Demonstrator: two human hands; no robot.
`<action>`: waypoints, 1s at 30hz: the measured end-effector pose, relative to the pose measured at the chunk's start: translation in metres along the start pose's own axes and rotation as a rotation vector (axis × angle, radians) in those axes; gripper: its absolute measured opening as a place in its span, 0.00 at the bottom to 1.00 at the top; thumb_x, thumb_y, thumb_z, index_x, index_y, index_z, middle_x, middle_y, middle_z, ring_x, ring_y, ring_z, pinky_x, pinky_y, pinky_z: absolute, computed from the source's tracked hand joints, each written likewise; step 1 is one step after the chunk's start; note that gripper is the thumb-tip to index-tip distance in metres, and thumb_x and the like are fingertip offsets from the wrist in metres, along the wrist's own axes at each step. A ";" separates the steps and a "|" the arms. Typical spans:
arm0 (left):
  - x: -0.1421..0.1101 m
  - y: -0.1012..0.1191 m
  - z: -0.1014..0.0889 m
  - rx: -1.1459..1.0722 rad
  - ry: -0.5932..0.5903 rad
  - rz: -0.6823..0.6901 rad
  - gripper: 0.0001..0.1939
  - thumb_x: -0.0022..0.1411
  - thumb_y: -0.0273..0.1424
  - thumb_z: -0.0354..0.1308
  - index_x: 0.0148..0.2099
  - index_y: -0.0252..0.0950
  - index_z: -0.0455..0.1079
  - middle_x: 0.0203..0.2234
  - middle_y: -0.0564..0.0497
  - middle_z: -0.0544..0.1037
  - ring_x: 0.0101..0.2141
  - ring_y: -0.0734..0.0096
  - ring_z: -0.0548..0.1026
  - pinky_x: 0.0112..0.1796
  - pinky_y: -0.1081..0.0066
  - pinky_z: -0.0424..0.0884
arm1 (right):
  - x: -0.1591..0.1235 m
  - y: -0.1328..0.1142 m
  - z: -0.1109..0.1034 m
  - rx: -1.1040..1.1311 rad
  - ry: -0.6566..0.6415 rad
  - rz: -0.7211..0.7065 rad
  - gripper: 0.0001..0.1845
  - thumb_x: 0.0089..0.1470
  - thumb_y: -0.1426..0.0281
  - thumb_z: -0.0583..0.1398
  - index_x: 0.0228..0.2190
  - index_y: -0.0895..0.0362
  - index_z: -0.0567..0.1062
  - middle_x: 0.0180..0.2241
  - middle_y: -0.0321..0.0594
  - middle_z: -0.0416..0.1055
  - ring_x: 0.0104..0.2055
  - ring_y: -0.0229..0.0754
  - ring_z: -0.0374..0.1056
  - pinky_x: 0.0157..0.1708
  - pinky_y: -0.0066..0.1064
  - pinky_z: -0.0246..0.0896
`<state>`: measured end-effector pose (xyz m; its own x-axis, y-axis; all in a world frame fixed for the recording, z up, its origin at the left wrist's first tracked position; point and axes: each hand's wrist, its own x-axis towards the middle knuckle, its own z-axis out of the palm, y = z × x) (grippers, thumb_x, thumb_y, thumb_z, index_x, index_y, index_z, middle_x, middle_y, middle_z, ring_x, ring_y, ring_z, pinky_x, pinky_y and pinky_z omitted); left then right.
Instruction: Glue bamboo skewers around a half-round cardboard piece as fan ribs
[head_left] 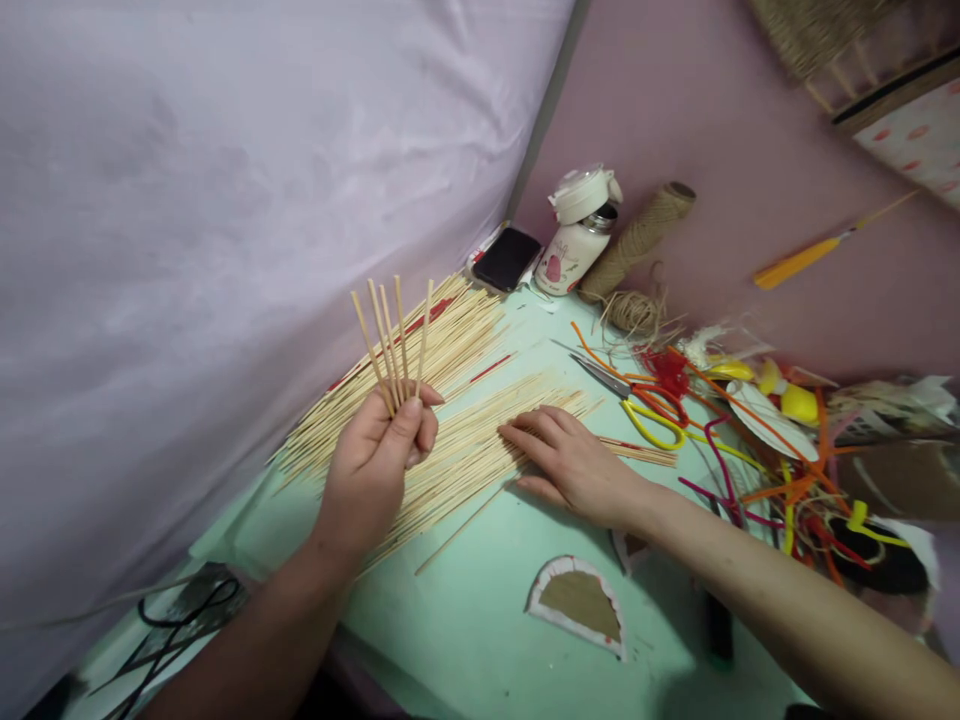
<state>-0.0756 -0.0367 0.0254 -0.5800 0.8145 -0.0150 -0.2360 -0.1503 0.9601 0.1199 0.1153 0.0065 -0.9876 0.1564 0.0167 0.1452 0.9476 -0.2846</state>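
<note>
My left hand [379, 445] is raised above the table, fingers closed round several thin wooden sticks [397, 320] that fan upward from its grip. Beneath and beyond it lies a large spread of loose wooden sticks [442, 470]. My right hand [566, 462] rests palm down over the right part of this spread, fingers stretched out and touching the sticks; whether one is under its fingertips is hidden. A half-round brown piece with a white edge [577, 600] lies nearer me, and part of a similar one shows under my right forearm.
Scissors [622, 385] lie right of the sticks, beside a tangle of coloured pipe cleaners [795, 490]. At the back stand a white bottle [574, 250] with its lid open, a twine roll [637, 240] and a phone [508, 258]. Black cables [180, 610] are at lower left.
</note>
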 end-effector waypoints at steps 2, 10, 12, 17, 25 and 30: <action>0.002 -0.003 -0.001 -0.006 -0.002 -0.012 0.08 0.67 0.36 0.55 0.42 0.37 0.69 0.21 0.56 0.65 0.21 0.79 0.58 0.23 0.75 0.56 | -0.002 -0.001 0.003 0.013 0.016 0.008 0.28 0.64 0.53 0.53 0.56 0.60 0.69 0.53 0.54 0.69 0.54 0.54 0.62 0.55 0.49 0.61; 0.002 -0.005 -0.002 0.005 0.003 -0.045 0.09 0.67 0.37 0.55 0.42 0.37 0.69 0.22 0.57 0.65 0.21 0.79 0.57 0.24 0.75 0.55 | -0.012 -0.005 0.009 0.007 0.052 0.003 0.26 0.65 0.57 0.54 0.57 0.59 0.68 0.52 0.54 0.69 0.52 0.52 0.63 0.52 0.48 0.63; 0.002 -0.005 -0.001 0.005 0.006 -0.046 0.08 0.67 0.37 0.56 0.41 0.37 0.69 0.22 0.57 0.65 0.22 0.79 0.57 0.24 0.75 0.55 | -0.012 -0.005 0.011 0.008 0.073 -0.005 0.23 0.65 0.59 0.53 0.55 0.59 0.69 0.51 0.52 0.71 0.51 0.51 0.65 0.50 0.46 0.64; 0.003 -0.007 -0.001 -0.003 0.015 -0.042 0.08 0.67 0.36 0.56 0.41 0.37 0.69 0.21 0.57 0.65 0.21 0.79 0.57 0.23 0.75 0.55 | -0.006 0.010 0.010 -0.062 0.207 0.008 0.17 0.68 0.68 0.49 0.50 0.58 0.72 0.45 0.49 0.74 0.46 0.46 0.68 0.45 0.39 0.64; 0.004 -0.010 -0.004 -0.020 0.009 -0.048 0.08 0.67 0.36 0.56 0.42 0.37 0.69 0.21 0.57 0.64 0.21 0.79 0.57 0.23 0.75 0.54 | 0.024 0.034 -0.016 -0.265 -0.010 -0.134 0.13 0.67 0.72 0.51 0.39 0.60 0.75 0.35 0.45 0.72 0.38 0.44 0.63 0.39 0.34 0.56; 0.003 -0.010 -0.004 -0.029 0.003 -0.059 0.08 0.66 0.36 0.56 0.42 0.37 0.70 0.21 0.57 0.64 0.21 0.80 0.57 0.23 0.76 0.54 | 0.035 0.030 -0.020 -0.403 -0.089 -0.235 0.11 0.66 0.74 0.53 0.35 0.60 0.74 0.34 0.44 0.71 0.36 0.44 0.61 0.38 0.34 0.54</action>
<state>-0.0779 -0.0347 0.0149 -0.5667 0.8208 -0.0717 -0.2923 -0.1189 0.9489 0.0911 0.1542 0.0176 -0.9952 -0.0831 -0.0512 -0.0884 0.9898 0.1119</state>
